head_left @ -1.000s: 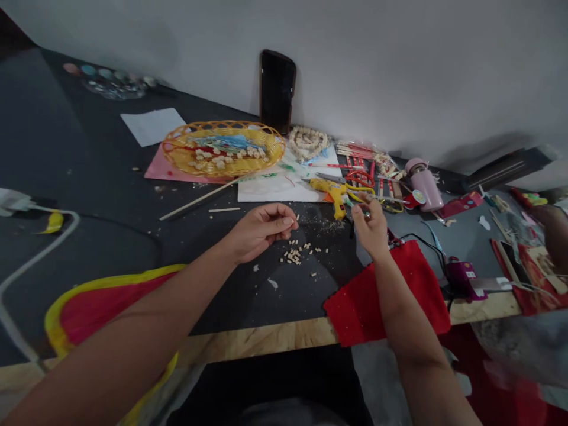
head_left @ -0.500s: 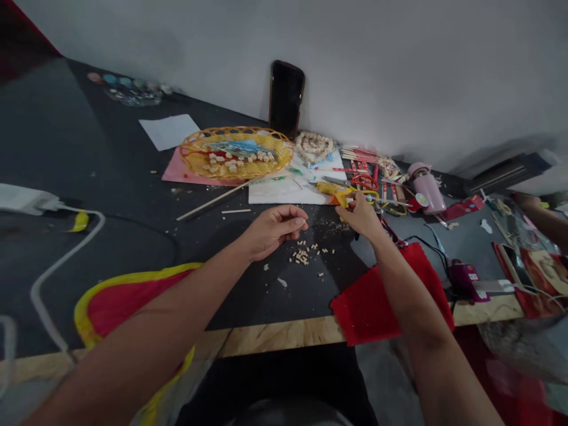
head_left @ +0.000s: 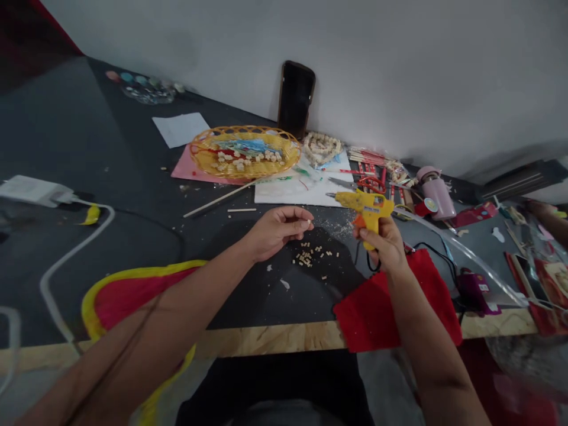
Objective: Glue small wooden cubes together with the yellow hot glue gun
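My right hand (head_left: pixel 382 244) is wrapped round the handle of a yellow glue gun (head_left: pixel 366 206), held up off the table with its nozzle pointing left. A clear glue stick (head_left: pixel 461 248) trails out of its back end. My left hand (head_left: pixel 284 232) pinches a tiny pale wooden piece (head_left: pixel 309 222) between thumb and forefinger. Just below it lies a loose heap of short wooden pieces (head_left: pixel 305 258) on the dark table (head_left: pixel 239 296). A thin wooden stick (head_left: pixel 242 210) rests behind my left hand.
A yellow woven basket (head_left: pixel 204 157) holds flower-like pale bits and blue strands. Behind it a phone (head_left: pixel 296 97) leans on the wall. Red cloth (head_left: pixel 368 319) hangs over the front edge. A pink bottle (head_left: pixel 437 195), scissors (head_left: pixel 344 183) and another person's arm (head_left: pixel 548 219) are to the right.
My right hand has lifted the glue gun off the table and now grips it by the handle. The left hand keeps its pinch, almost unmoved. The view has shifted slightly.
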A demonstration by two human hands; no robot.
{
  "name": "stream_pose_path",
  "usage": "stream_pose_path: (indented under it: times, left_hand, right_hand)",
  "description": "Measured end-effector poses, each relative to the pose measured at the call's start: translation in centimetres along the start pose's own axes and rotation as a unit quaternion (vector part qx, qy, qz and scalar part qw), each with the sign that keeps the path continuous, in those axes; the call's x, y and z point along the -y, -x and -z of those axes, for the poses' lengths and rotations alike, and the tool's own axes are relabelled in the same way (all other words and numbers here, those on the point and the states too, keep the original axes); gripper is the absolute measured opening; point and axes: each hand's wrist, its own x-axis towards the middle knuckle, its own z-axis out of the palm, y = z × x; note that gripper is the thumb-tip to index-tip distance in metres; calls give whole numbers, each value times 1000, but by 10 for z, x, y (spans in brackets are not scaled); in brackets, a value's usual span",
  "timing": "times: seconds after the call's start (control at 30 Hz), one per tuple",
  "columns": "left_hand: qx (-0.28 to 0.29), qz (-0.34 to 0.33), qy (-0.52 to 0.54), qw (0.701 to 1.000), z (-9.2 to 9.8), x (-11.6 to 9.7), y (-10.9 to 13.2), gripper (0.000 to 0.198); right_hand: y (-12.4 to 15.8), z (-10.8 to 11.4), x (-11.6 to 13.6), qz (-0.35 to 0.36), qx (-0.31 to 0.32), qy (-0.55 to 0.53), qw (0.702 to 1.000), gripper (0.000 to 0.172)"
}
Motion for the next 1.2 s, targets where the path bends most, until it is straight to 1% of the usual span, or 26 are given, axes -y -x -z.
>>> stream_pose_path:
  times: [0.1,0.27,0.37,0.5,0.6,0.73,0.9,1.07,1.2]
  left_hand:
    - [-10,-4,-2,1000,0,-1,0,24]
    - [-22,-14,-4,1000,2,-1,0,21]
    - [-30,-21,-6,999,2,-1,-1,21]
    - [-50,-36,-1,998,1,-2,-1,23]
    - [-56,-29,-2,998,0,-2,-1,22]
    - [-58,-32,-1,998,1,-1,-1,21]
    - [-65,-30,1,997,1,1,-2,23]
    - [-66,-34,-3,997,1,0,-1,22]
    - [-62,-35,1,997,0,0,-1,23]
  right_hand:
    - [11,-3,-3,-19,34,-22,999,42]
    - [14,-3,-4,-23,61,-16,998,36]
    - [17,-2,-7,-33,89,-4,996,37]
    - [21,-3,-14,-10,121,-2,993,33]
    - [22,-3,-17,4,143,30,989,35]
    - [22,-4,-17,6,153,60,986,38]
    - [22,-6,-15,13,156,53,986,36]
    - [23,-6,-14,5,162,74,984,38]
    - [23,-7,-12,19,175,62,983,35]
